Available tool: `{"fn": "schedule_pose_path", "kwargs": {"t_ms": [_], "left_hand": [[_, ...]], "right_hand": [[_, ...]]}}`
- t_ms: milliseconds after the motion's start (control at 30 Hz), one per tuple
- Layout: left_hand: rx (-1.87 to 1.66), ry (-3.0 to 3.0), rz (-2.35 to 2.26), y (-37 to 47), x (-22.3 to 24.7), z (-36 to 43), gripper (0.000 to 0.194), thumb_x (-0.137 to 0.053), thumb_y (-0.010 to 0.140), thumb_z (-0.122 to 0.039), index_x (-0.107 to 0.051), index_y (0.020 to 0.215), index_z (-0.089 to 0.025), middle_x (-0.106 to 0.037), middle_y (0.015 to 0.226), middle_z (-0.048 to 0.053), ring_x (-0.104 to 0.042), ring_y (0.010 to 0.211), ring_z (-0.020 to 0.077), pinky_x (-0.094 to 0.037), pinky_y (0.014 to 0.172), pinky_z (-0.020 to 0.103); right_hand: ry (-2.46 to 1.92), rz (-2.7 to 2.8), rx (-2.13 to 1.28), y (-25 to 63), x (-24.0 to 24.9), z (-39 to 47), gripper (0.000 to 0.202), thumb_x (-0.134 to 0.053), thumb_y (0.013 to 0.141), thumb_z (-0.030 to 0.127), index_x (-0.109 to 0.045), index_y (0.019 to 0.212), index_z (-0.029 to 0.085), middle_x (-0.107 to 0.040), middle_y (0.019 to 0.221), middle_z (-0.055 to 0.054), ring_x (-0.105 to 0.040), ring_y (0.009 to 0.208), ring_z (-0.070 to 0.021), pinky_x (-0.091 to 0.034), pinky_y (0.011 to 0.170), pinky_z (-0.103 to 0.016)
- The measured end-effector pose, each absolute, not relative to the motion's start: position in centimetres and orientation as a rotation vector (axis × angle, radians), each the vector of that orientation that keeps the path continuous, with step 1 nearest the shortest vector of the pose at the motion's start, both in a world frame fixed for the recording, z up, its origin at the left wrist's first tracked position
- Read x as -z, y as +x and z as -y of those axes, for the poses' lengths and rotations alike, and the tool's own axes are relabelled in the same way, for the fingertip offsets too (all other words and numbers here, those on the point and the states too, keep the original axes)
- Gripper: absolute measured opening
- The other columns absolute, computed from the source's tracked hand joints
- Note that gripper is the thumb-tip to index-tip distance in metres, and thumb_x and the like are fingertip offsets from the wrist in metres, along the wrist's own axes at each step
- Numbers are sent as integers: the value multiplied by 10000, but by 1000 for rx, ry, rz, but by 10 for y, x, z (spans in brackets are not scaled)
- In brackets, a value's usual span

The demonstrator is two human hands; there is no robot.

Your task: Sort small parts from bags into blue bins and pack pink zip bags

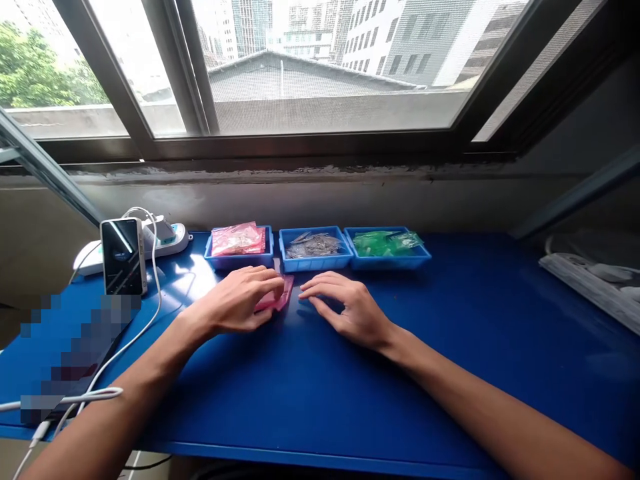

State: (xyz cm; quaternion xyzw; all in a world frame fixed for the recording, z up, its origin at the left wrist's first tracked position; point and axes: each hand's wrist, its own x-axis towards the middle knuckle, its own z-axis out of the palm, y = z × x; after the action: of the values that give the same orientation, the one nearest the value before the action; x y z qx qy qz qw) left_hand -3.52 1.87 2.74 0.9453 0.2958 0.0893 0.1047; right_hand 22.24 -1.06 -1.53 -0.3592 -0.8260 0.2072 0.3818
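A small pink plastic bag lies on the blue table, partly covered by my left hand. The fingers of that hand curl over the bag; thumb and fingertips are apart. To the right of the bag, my right hand hovers low over the table, thumb and fingers apart with nothing between them. Behind the hands stand three blue trays: the left tray with pink bags, the middle tray with thin silvery pieces, and the right tray with green bags.
A phone stands upright at the left before a white power strip, with white cables across the table. A pale strip-shaped object lies at the far right. A window is behind.
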Motion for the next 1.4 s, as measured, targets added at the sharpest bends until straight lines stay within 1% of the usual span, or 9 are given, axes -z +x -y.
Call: {"fn": "schedule_pose_path", "kwargs": {"t_ms": [167,300,433,533,700,900,1133,1267,1400], "left_hand": [[-906,2249,-992,-27,-28,-16,143,-581,954,-287,-668,909,-183,-728,836,42,-666,728,176,-500,661,268],[-1053,1675,-1029,-18,-21,-14,301,-675,921,-469,-601,859,-184,-753,822,56,-716,727,202,-550,646,275],[-1054,1443,-994,-11,-12,-16,407,-754,854,-553,-572,838,-189,-752,824,53,-718,752,210,-563,666,282],[-1027,1436,-990,-9,-8,-17,420,-765,843,-563,-596,845,-178,-730,830,45,-693,758,195,-546,663,267],[-949,1495,-1035,-11,-5,-18,451,-742,862,-568,-597,740,-159,-588,681,-12,-554,589,120,-473,551,225],[-821,1518,-1066,-12,-5,-18,488,-685,877,-638,-683,826,-152,-512,594,-36,-433,463,98,-364,404,206],[-1001,1708,-1102,-11,-7,-13,340,-758,869,-476,-799,776,-151,-728,700,49,-603,579,160,-466,530,255],[-1171,1956,-1136,-15,-7,-10,206,-722,921,-341,-856,942,-186,-746,665,37,-615,549,162,-490,542,273],[-1369,2204,-995,-17,-9,-10,239,-651,939,-186,-850,1063,-231,-828,925,75,-737,846,221,-601,757,331]], "right_hand": [[-1177,1775,-706,222,10,13,309,-649,958,289,-729,1243,201,-805,1048,-94,-759,920,-246,-608,736,-334],[-1139,1666,-1091,222,9,13,530,-680,936,452,-650,1385,172,-770,1059,-104,-726,831,-211,-553,605,-268],[-1084,1661,-1304,218,8,14,386,-689,929,498,-756,1091,154,-736,860,-62,-651,652,-149,-482,519,-228],[-1114,1561,-1264,216,9,14,340,-742,885,494,-720,850,157,-642,649,-5,-550,514,-116,-418,455,-222],[-1126,1356,-1168,220,10,10,375,-782,849,536,-693,821,173,-566,587,30,-483,477,-105,-399,432,-224],[-1168,1334,-1152,221,7,9,428,-797,815,584,-713,779,167,-544,525,27,-460,454,-109,-370,414,-230],[-1138,1318,-1062,219,6,11,399,-815,800,561,-728,785,172,-526,481,45,-405,374,-90,-329,367,-240],[-1054,1376,-982,220,9,14,285,-771,882,454,-768,894,169,-720,635,-32,-623,454,-147,-479,422,-258],[-1033,1420,-772,221,12,15,147,-751,883,303,-807,964,194,-815,912,-72,-771,714,-209,-645,628,-317]]}}
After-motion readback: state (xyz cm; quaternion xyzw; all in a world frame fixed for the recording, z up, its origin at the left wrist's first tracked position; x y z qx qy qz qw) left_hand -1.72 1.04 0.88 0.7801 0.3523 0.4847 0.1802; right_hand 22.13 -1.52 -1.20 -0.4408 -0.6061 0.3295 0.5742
